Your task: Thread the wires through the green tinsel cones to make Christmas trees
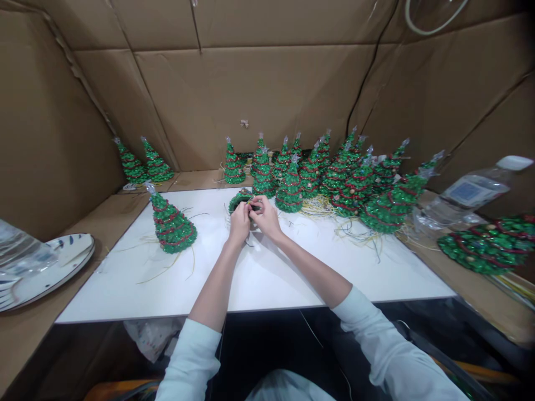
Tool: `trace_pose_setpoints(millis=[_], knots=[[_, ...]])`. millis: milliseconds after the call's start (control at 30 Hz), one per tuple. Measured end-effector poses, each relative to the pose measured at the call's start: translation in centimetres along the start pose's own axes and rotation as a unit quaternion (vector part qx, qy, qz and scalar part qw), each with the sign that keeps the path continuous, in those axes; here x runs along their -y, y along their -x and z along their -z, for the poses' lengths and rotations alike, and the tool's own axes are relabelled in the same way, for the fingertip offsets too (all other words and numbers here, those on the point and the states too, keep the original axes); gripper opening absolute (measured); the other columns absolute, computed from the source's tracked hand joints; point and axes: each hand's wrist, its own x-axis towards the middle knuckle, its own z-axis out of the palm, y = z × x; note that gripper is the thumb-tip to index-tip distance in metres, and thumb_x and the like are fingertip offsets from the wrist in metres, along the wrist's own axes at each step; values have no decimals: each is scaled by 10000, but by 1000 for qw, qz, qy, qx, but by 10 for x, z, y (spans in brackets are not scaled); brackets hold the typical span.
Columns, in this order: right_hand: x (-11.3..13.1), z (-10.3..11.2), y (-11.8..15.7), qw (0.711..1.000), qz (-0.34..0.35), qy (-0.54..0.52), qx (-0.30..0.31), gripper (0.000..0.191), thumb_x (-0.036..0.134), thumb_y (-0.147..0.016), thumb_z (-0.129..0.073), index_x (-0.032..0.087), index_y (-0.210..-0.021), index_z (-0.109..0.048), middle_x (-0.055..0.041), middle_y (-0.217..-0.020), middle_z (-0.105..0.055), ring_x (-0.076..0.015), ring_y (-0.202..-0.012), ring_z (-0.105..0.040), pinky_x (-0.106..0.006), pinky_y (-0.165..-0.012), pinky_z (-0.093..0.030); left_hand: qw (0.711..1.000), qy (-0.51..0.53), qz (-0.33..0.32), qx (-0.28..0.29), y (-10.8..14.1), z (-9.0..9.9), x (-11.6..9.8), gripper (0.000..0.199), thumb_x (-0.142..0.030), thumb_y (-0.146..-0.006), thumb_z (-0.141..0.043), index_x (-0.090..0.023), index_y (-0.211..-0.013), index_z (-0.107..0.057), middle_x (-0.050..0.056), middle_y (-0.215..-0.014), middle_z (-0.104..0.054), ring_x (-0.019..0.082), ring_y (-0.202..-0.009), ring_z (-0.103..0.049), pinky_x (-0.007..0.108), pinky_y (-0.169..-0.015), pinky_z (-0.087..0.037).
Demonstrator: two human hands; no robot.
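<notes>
A green tinsel Christmas tree (239,197) lies on the white board with its dark, open base turned toward me. At the rim of that base, my left hand (241,220) is closed in a pinch. Close against it, my right hand (264,216) pinches as well, with the fingertips of both meeting. A thin yellow wire (249,202) shows between the fingers; its ends are hidden. My hands cover part of the base. To the left, another tinsel tree (173,223) with red garland and a clear star stands among loose yellow wires.
Many more trees (309,175) crowd the board's back right, with tangled wires (320,207) at their feet. Two trees (144,161) stand back left. A plastic bottle (468,192) leans at right near a lying tree (493,245). A plate (79,248) is at left. Cardboard walls (267,83) surround the board.
</notes>
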Motion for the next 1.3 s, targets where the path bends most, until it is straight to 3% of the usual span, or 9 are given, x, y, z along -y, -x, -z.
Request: trace_pose_setpoints(millis=[100,367,1000,1300], knots=[[0,0,0,1000,-5,3,3,260,154,-693,-528,216,-943,-497,-29,-988,-648,-107,-676,-644,-263,-704,-520,1000,-2,3,0,0,0,-1,254,-298,-904,-288,-192,-757,-466,40,-745,-569,163,-711,-537,274,-678,-394],[-1,0,1,999,33,12,11,332,116,-698,-507,234,-1007,-519,-22,-1041,-636,-147,-918,-635,-258,-742,-520,1000,13,8,-1,0,0,0,256,-306,-903,-293,-193,-769,-481,44,-748,-572,166,-710,-537,280,-685,-396],[-1,-1,1,1000,21,-1,8,273,128,-673,-494,204,-924,-569,-27,-995,-646,-159,-931,-622,-258,-750,-522,1000,11,-2,1,0,0,2,269,-321,-903,-297,-187,-805,-510,50,-780,-589,174,-760,-554,289,-717,-411],[1,-1,2,1000,7,-11,4,336,128,-667,-511,225,-989,-534,-34,-1048,-628,-153,-918,-628,-255,-728,-525,1000,5,-2,0,0,-1,3,270,-334,-903,-290,-193,-784,-487,47,-763,-572,169,-727,-538,282,-695,-397]])
